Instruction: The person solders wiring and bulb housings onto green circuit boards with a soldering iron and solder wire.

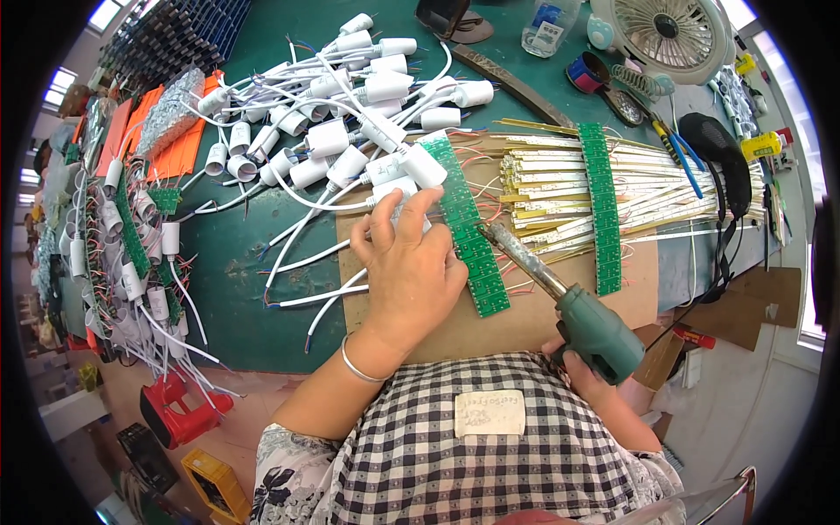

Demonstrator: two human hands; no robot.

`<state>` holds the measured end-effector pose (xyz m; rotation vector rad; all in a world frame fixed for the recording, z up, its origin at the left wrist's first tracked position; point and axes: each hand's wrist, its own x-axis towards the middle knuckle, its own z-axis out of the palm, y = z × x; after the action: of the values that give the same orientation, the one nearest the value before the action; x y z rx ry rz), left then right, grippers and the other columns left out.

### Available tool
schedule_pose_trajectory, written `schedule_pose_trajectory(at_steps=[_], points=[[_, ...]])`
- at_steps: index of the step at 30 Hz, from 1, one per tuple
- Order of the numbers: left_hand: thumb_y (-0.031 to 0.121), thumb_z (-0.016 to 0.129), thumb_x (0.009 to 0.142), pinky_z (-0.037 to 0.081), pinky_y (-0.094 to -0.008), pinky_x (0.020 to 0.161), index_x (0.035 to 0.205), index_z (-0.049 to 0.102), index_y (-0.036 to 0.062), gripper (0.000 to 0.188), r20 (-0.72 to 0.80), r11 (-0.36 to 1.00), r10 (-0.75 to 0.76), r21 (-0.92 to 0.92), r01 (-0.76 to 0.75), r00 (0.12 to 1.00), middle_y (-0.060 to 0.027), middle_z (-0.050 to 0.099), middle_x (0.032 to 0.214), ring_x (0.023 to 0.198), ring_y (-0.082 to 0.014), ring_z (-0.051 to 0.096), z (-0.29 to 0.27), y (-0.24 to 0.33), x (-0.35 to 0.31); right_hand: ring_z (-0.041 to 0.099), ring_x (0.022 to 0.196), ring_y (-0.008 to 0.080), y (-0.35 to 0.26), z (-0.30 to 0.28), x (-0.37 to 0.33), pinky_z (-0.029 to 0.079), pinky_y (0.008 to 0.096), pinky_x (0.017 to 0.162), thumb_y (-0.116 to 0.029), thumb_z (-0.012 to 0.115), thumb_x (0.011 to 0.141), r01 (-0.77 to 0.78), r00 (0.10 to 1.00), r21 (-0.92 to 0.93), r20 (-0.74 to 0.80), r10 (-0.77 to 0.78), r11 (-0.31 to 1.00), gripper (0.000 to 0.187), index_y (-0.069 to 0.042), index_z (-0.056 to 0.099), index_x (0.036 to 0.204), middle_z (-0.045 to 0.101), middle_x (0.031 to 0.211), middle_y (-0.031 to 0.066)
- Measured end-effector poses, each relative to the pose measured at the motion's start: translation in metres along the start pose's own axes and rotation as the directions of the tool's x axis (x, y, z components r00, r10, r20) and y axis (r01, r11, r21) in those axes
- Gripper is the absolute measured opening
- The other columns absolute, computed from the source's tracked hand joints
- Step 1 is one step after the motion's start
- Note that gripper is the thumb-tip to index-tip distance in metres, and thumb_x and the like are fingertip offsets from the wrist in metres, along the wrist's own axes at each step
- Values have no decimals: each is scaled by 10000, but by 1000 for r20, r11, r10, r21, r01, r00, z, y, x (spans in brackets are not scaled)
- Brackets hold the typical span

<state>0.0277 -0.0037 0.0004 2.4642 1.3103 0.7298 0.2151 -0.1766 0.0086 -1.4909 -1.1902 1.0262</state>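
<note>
My right hand (582, 372) grips the green handle of a soldering gun (602, 331), partly hidden behind it. Its worn metal barrel slants up to the left, and the tip is at the right edge of a green circuit board strip (472, 254). My left hand (407, 267) is closed at the strip's left side, fingers curled over a white cylindrical lamp socket (389, 188). Another white socket (424, 166) lies just beyond those fingers, overlapping the board. What the thumb presses is hidden. Thin red wires run from the strip's right side.
Many white sockets with cables (328, 138) are heaped at the far left. On the right, a second green board strip (600, 210) crosses a stack of narrow metal-backed strips (560, 188). Farther off are a fan (667, 26), a coiled iron stand (643, 79) and blue-handled pliers (687, 166).
</note>
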Motion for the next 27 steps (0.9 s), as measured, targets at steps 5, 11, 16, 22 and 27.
schedule_pose_trajectory(at_steps=[5, 11, 16, 22, 27], points=[[105, 637, 644, 239, -541, 916, 679, 568, 74, 84, -9, 1000, 10, 26, -10, 1000, -40, 444, 1249, 1196, -320, 324, -1, 1, 1, 616, 806, 178, 8, -5, -5, 500, 301, 727, -150, 548, 836, -10, 1000, 34, 28, 9, 999, 506, 45, 397, 1278, 499, 1219, 144], [114, 634, 629, 240, -533, 926, 662, 555, 89, 89, -45, 1000, -3, 29, 4, 999, -31, 463, 1243, 1189, -326, 340, -1, -7, 2, 625, 754, 187, 12, -3, -3, 499, 300, 714, -148, 557, 835, -24, 997, 61, -71, 28, 998, 508, 49, 401, 1277, 526, 1228, 162], [114, 634, 625, 225, -529, 932, 642, 538, 102, 99, -67, 1000, 9, 21, -8, 998, -20, 479, 1238, 1197, -328, 334, -2, -10, 1, 625, 725, 196, 9, 2, -1, 504, 299, 676, -122, 577, 820, 15, 982, 237, -185, 30, 971, 522, 44, 388, 1278, 535, 1207, 170], [139, 641, 646, 231, -533, 938, 664, 560, 90, 97, -77, 997, 47, 72, -42, 996, -66, 462, 1231, 1199, -324, 331, -4, -9, -2, 637, 780, 211, 10, -1, 0, 521, 326, 740, 45, 465, 784, 46, 989, 313, -150, 2, 949, 496, 36, 395, 1275, 505, 1243, 183], [158, 657, 679, 271, -486, 936, 842, 557, 93, 202, -181, 992, 123, -3, -126, 976, -89, 472, 1205, 1153, -328, 378, -21, -19, 16, 641, 782, 217, 7, -3, 3, 521, 327, 742, 56, 471, 778, 26, 988, 369, -152, 32, 929, 496, 50, 393, 1268, 521, 1216, 190]])
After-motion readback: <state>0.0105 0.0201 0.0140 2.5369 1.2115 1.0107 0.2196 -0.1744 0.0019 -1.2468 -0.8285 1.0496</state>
